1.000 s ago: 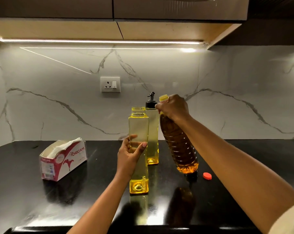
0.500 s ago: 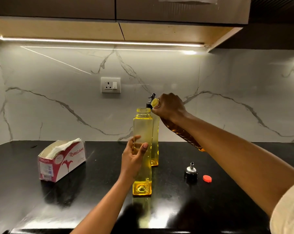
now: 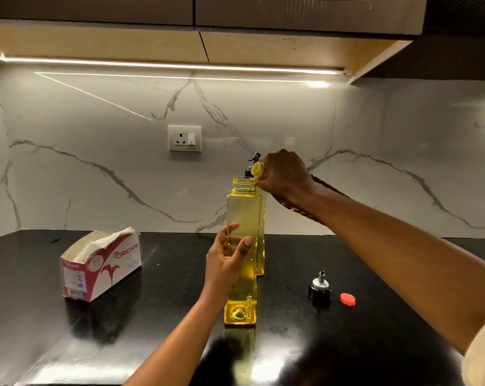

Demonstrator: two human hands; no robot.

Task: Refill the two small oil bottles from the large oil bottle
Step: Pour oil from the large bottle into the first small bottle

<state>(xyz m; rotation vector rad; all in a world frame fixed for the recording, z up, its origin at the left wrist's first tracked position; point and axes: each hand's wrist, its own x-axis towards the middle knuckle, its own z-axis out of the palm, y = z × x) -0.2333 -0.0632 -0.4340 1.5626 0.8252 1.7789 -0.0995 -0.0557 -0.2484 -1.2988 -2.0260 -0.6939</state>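
A tall square yellow oil bottle (image 3: 242, 213) stands uncapped on the black counter (image 3: 41, 316), a little oil at its bottom. My left hand (image 3: 224, 263) grips its middle. My right hand (image 3: 284, 174) holds the large oil bottle (image 3: 297, 210) by its neck, tipped steeply, its yellow mouth just above the small bottle's open rim. Most of the large bottle is hidden behind my right forearm. A second small bottle (image 3: 261, 257) with a black pourer cap stands right behind the first.
A pourer cap (image 3: 320, 288) and an orange lid (image 3: 347, 299) lie on the counter to the right. A red and white tissue box (image 3: 100, 267) sits at the left. A wall socket (image 3: 184, 138) is on the marble backsplash.
My right hand has lifted the large bottle off the counter and tilted it toward the small bottle's mouth. The pourer cap behind it came into sight. My left hand kept its hold.
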